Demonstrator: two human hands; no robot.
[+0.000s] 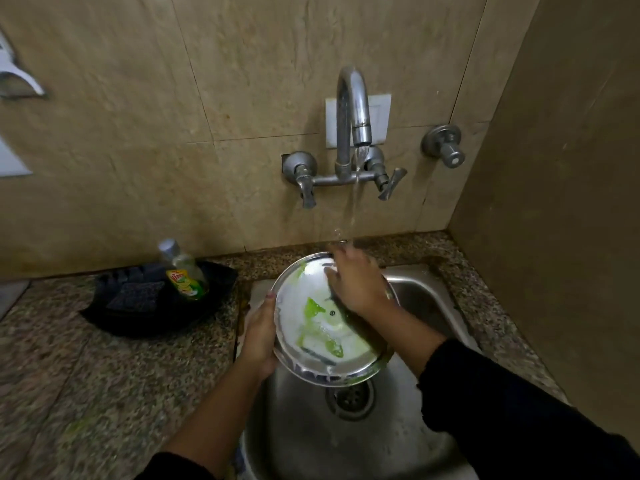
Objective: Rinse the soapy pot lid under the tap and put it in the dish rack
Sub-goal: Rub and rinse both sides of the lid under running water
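A round steel pot lid (322, 327), smeared with white foam and green soap, is tilted over the sink (426, 299). My left hand (258, 336) grips its left rim from behind. My right hand (356, 282) lies flat on the lid's upper right face, fingers spread and blurred, under the water stream (355, 202). The stream falls from the chrome tap (353, 109) and hits near my right fingertips. No dish rack is in view.
A black tray (114, 313) on the speckled granite counter (69, 375) holds a dish-soap bottle (183, 271) and a dark scrub pad (135, 294). Two tap handles (304, 183) and a separate wall valve (445, 147) sit on the tiled wall. The drain (349, 398) lies below the lid.
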